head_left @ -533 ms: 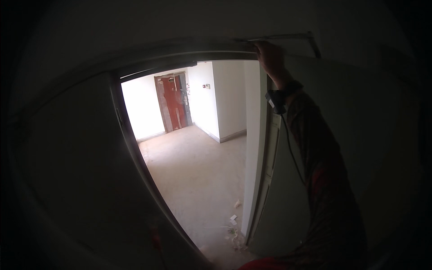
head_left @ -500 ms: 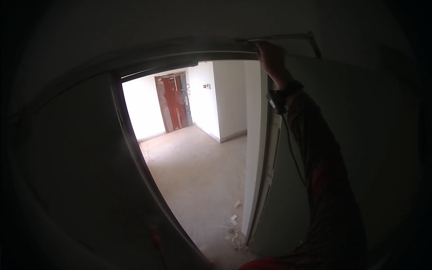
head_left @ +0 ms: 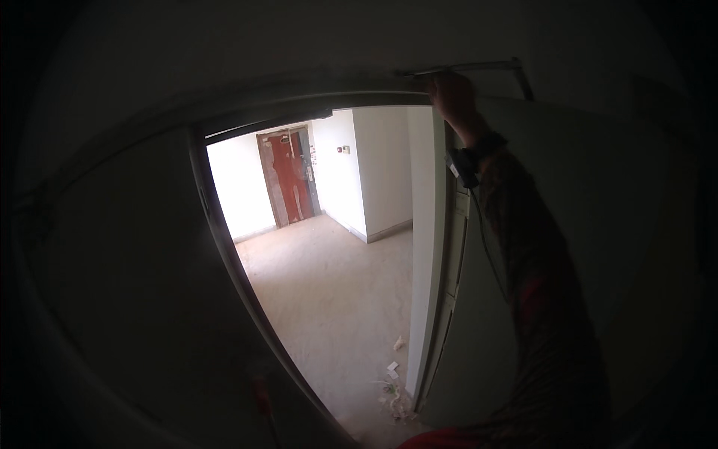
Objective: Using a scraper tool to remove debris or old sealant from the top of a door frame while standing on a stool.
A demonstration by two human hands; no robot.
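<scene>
My right arm reaches up from the lower right. My right hand is closed at the top right corner of the door frame. The fingers curl against a thin, dark bar that runs along the wall above the frame and bends down at its right end. Whether the hand grips this bar or something smaller, I cannot make out. A black device is strapped to the wrist, with a cable hanging from it. My left hand does not show. Low in the dark, left of the doorway, is a slim red object, too dim to name.
Beyond the doorway lies a pale, bare floor with white walls. A worn red door stands at the far end. Scraps and debris lie by the right jamb. Dark surfaces flank the opening.
The view has tipped slightly, so the doorway sits a little lower. My right hand has shifted slightly at the frame corner, its fingers now more curled over the bar.
</scene>
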